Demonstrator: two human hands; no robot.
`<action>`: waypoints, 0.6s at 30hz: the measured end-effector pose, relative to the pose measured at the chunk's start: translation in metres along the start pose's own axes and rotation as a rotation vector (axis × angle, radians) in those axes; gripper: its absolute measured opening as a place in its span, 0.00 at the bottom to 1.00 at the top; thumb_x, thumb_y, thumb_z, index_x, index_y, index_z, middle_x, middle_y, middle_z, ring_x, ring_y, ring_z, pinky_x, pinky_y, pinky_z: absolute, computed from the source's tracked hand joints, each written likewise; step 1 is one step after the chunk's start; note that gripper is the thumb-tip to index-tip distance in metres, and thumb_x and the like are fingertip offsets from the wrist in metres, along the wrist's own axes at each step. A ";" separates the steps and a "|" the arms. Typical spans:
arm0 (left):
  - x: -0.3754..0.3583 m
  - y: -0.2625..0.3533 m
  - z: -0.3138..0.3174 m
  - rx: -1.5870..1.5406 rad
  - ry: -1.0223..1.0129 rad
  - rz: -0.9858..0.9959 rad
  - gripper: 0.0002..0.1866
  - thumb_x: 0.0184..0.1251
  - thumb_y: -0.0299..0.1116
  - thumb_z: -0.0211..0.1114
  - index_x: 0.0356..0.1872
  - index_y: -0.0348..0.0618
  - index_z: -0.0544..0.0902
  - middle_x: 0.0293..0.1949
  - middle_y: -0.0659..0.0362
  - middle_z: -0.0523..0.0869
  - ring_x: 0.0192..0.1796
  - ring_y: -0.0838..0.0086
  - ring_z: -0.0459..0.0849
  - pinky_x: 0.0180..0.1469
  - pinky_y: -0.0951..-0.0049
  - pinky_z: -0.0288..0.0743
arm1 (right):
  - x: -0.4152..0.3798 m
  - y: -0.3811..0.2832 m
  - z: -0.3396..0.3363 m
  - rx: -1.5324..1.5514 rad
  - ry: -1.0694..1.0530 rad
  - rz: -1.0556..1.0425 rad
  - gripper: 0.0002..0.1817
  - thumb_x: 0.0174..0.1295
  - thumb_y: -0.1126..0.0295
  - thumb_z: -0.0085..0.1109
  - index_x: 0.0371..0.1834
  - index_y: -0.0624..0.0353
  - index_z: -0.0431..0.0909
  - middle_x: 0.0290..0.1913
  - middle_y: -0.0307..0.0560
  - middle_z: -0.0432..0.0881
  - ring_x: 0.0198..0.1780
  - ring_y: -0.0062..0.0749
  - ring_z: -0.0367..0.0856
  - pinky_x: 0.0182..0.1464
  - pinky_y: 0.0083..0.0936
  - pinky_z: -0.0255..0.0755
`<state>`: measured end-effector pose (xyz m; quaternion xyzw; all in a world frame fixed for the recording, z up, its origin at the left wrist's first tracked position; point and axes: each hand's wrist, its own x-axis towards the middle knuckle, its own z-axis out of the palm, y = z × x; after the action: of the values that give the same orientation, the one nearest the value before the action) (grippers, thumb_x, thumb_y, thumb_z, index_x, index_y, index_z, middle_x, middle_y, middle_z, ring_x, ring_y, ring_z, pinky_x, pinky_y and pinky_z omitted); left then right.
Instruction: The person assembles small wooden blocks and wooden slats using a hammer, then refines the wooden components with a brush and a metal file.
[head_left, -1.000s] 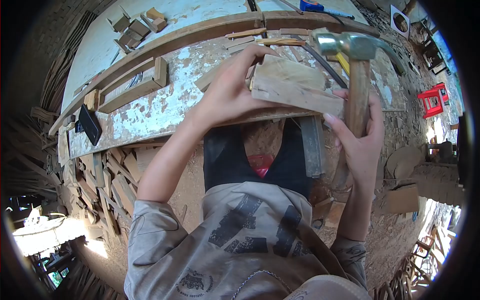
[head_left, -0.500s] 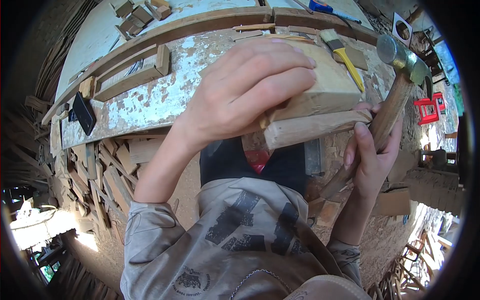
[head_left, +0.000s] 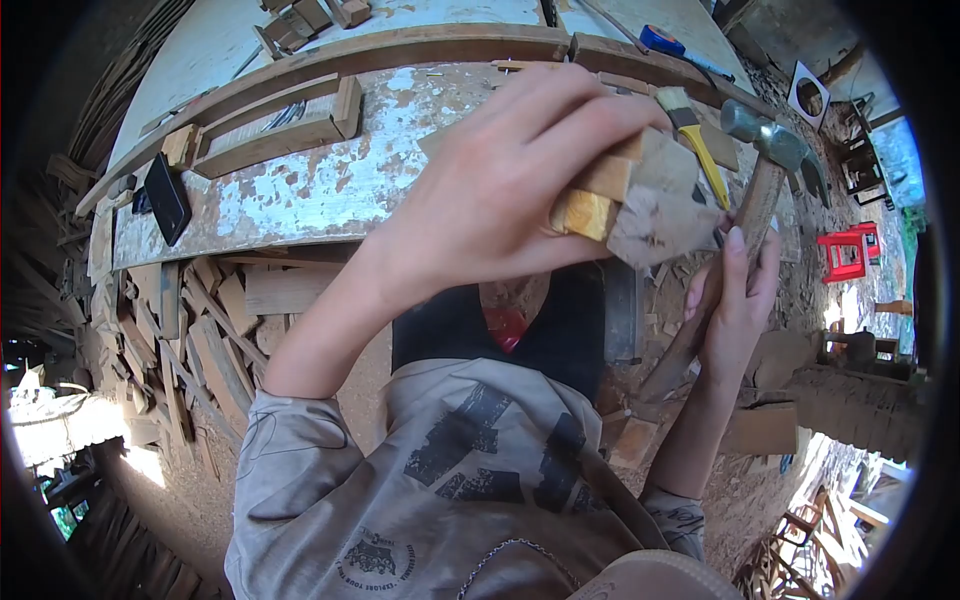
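Observation:
Close over the workbench (head_left: 270,210), my left hand (head_left: 510,165) grips a wooden block assembly (head_left: 660,195) from above. Its near end faces me, showing a pale, rough-cut piece beside smaller yellowish wood ends. My fingers hide much of its upper side. My right hand (head_left: 742,300) is wrapped around the wooden handle of a hammer (head_left: 765,190), its metal head up and to the right. The right fingertips are right at the block's right end. Just behind the block lies a yellow-handled paintbrush (head_left: 705,160).
On the bench are a wooden tray (head_left: 270,145) with nails, a dark phone (head_left: 168,200) and a blue tape measure (head_left: 662,40). A long wooden rail (head_left: 430,45) crosses the bench. Offcuts (head_left: 215,360) pile below left; a red stool (head_left: 848,252) stands right.
The wooden block has been turned in my left hand, so that its end now faces me. My right hand and the hammer have shifted slightly left, the hammer head lower.

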<state>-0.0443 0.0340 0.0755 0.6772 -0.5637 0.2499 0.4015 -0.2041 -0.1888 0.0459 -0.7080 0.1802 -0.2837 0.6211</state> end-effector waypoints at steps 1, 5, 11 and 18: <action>-0.001 -0.002 -0.003 0.016 0.008 -0.024 0.44 0.45 0.36 0.89 0.70 0.40 0.84 0.57 0.54 0.89 0.56 0.58 0.88 0.59 0.60 0.83 | 0.005 0.006 -0.007 -0.090 0.007 -0.014 0.21 0.84 0.60 0.62 0.70 0.61 0.74 0.59 0.52 0.88 0.21 0.16 0.74 0.22 0.17 0.67; -0.005 -0.008 -0.014 0.135 0.047 -0.169 0.45 0.51 0.37 0.91 0.72 0.38 0.82 0.58 0.53 0.88 0.58 0.56 0.88 0.60 0.60 0.83 | 0.034 0.004 -0.027 -0.791 0.042 -0.204 0.22 0.85 0.55 0.61 0.68 0.60 0.79 0.53 0.58 0.90 0.41 0.37 0.91 0.46 0.34 0.83; -0.016 -0.033 -0.020 -0.040 0.097 -0.466 0.41 0.62 0.49 0.88 0.71 0.34 0.84 0.57 0.51 0.92 0.59 0.65 0.92 0.65 0.64 0.85 | 0.090 0.027 -0.027 -1.207 0.020 -0.405 0.24 0.84 0.49 0.57 0.71 0.50 0.81 0.61 0.60 0.88 0.62 0.62 0.88 0.60 0.49 0.81; -0.022 -0.073 -0.043 -0.547 -0.072 -0.959 0.42 0.73 0.72 0.71 0.61 0.34 0.88 0.50 0.53 0.93 0.56 0.72 0.94 0.62 0.71 0.87 | 0.114 0.056 -0.010 -1.317 0.061 -0.474 0.21 0.83 0.51 0.57 0.69 0.50 0.81 0.59 0.57 0.87 0.58 0.61 0.88 0.57 0.51 0.82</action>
<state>0.0259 0.0848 0.0627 0.7370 -0.2500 -0.1397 0.6123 -0.1161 -0.2751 0.0117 -0.9490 0.1727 -0.2628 -0.0208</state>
